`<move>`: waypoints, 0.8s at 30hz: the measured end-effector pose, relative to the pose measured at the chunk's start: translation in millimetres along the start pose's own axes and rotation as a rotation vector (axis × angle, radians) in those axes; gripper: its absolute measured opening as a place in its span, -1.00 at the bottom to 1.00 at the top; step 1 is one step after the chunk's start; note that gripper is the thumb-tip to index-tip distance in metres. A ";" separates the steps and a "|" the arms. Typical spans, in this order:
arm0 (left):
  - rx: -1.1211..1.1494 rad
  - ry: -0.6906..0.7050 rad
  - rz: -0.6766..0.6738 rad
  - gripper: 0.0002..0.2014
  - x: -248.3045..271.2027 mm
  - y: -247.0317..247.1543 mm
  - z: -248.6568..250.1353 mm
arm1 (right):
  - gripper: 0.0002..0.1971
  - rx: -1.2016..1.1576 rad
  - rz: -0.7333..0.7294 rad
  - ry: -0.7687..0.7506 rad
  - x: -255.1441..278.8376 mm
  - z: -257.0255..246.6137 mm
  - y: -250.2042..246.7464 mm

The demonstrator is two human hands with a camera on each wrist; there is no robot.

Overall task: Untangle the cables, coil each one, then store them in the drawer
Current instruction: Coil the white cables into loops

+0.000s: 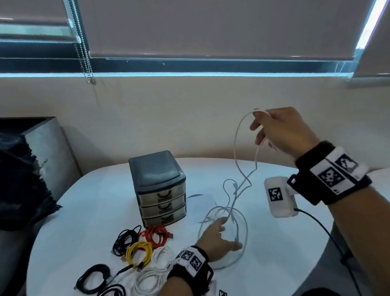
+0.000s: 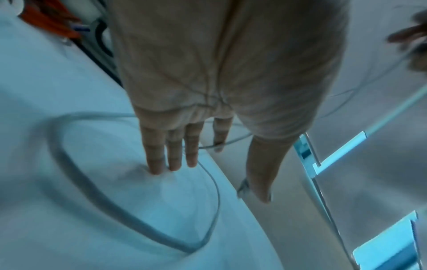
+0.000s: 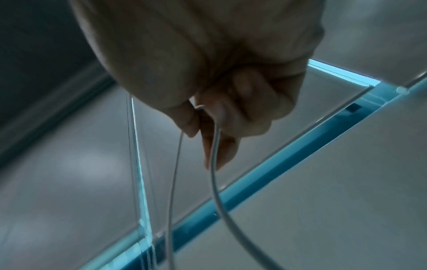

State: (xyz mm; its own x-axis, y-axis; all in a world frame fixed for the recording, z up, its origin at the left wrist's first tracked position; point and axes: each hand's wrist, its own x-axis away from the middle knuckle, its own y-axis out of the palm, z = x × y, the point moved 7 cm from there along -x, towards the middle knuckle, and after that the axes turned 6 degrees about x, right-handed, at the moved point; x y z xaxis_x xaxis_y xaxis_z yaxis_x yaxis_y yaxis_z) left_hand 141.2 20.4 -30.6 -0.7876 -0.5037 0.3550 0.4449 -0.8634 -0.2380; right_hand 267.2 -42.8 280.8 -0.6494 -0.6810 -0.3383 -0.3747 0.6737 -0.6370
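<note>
Roller blinds (image 1: 206, 24) hang over the window above a beige wall, and below them stands a white tabletop (image 1: 80, 208). A dark pillow (image 1: 14, 178) lies on the seat at its left. On the tabletop sits a grey drawer unit (image 1: 159, 187) with three translucent drawers, all closed; what is in them cannot be told. In front of it lie coiled cables: black (image 1: 126, 239), red (image 1: 156, 235), yellow (image 1: 139, 254), white (image 1: 154, 270) and two more black ones at the near edge. To the right of the unit a thin white cable (image 1: 234, 204) lies tangled in loose loops on the tabletop and rises to the right hand (image 1: 278, 130), whose grip pinches it between thumb and curled fingers, well above the surface. The left hand (image 1: 216, 241) rests flat on the tabletop inside the loops, fingers (image 2: 157, 155) straight, its grip released. Both wrists wear black bands with square black-and-white coded markers; the same sort of marker shows on the white camera box (image 1: 281, 196) under the right wrist and on the tabletop's near edge. No readable writing shows.
</note>
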 end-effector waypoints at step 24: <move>0.378 0.386 0.304 -0.60 150.8 -150.7 73.5 | -0.69 -0.149 0.227 0.154 -35.8 66.5 -13.5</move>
State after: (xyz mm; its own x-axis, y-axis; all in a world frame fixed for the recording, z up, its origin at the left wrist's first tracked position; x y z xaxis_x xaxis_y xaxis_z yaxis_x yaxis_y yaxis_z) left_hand -13.2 72.4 125.2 -0.6675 -0.7431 -0.0481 0.7385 -0.6689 0.0850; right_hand 339.5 -46.6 255.5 -0.8158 -0.4648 -0.3442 -0.2941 0.8458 -0.4452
